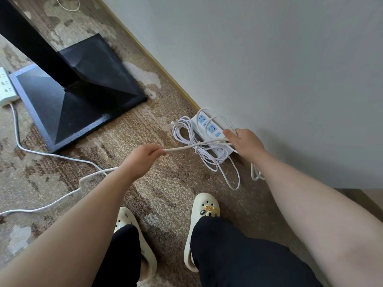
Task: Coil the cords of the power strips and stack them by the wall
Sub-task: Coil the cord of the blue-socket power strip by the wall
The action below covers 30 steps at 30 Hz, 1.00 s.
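Cream clogs [205, 228] below. Left hand [143, 158] pinches white cord [186, 147]; right hand [246, 145] grips its loops above blue-socket power strip [209, 126], lying against wall [269, 59]. Second strip [5, 85] far left.

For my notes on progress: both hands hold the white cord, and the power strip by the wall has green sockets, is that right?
Not quite. The head view shows the power strip by the wall has blue sockets, not green. The rest stands: the left hand and the right hand both hold the white cord.
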Each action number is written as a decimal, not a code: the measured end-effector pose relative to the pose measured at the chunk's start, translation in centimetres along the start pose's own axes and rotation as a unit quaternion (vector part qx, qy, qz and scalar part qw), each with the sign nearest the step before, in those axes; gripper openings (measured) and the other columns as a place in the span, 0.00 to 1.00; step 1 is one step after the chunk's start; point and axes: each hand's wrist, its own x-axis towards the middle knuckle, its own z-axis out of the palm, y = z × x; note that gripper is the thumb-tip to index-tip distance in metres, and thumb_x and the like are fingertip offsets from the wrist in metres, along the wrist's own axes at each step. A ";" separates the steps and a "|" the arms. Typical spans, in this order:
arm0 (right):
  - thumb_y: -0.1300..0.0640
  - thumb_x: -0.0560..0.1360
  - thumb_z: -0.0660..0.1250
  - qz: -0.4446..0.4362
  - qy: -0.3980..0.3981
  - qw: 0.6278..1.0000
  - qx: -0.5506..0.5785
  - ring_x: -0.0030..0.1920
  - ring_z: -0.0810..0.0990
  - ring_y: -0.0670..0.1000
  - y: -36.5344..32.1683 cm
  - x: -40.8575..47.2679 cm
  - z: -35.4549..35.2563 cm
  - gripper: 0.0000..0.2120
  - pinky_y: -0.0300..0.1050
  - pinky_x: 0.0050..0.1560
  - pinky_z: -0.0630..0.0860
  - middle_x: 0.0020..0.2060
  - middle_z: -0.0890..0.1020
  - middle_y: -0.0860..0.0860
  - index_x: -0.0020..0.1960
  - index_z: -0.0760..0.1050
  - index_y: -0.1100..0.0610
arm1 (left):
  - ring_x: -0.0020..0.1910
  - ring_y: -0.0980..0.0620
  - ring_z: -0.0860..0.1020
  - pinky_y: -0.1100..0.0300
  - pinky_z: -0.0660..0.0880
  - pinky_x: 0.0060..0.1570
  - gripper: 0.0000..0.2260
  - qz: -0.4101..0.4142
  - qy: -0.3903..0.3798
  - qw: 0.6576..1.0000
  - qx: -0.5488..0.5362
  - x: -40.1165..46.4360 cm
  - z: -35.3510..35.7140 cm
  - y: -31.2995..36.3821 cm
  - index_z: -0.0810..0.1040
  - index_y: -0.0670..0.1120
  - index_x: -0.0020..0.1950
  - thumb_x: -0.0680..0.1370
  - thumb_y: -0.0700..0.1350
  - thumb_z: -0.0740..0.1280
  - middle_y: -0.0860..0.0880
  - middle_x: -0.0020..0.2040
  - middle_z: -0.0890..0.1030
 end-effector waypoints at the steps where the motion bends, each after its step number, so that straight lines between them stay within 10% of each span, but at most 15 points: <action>1: 0.36 0.80 0.56 0.003 0.005 1.000 -0.002 0.30 0.70 0.50 0.0 0.1 -0.1 0.25 0.46 0.31 0.61 0.28 0.71 0.48 0.32 0.66 0.52 | 0.21 0.61 0.65 0.68 0.63 0.23 0.10 -0.011 0.006 1.000 0.005 -0.1 -0.4 -0.5 0.80 0.53 0.47 0.81 0.51 0.60 0.52 0.31 0.74; 10: 0.30 0.77 0.53 -0.005 -0.005 1.000 -0.023 0.33 0.76 0.50 -1.2 -0.6 2.2 0.26 0.44 0.32 0.65 0.32 0.77 0.47 0.37 0.70 0.50 | 0.25 0.55 0.66 0.63 0.62 0.21 0.14 -0.138 0.165 0.975 -0.051 0.7 -0.7 1.1 0.78 0.44 0.44 0.83 0.48 0.58 0.48 0.34 0.76; 18: 0.39 0.80 0.58 0.044 0.059 0.997 0.034 0.32 0.75 0.51 -0.6 -0.7 2.3 0.22 0.44 0.31 0.63 0.30 0.76 0.49 0.35 0.70 0.53 | 0.25 0.55 0.64 0.61 0.62 0.25 0.13 -0.074 0.120 0.980 -0.141 0.6 1.8 5.0 0.78 0.46 0.50 0.84 0.47 0.55 0.49 0.33 0.73; 30: 0.38 0.80 0.55 0.116 0.136 0.984 0.007 0.33 0.71 0.48 0.0 -0.1 1.3 0.22 0.47 0.35 0.63 0.32 0.74 0.48 0.36 0.67 0.53 | 0.24 0.54 0.66 0.62 0.61 0.22 0.10 -0.096 0.109 0.989 0.018 -0.3 -0.5 0.4 0.79 0.50 0.48 0.82 0.50 0.60 0.49 0.32 0.75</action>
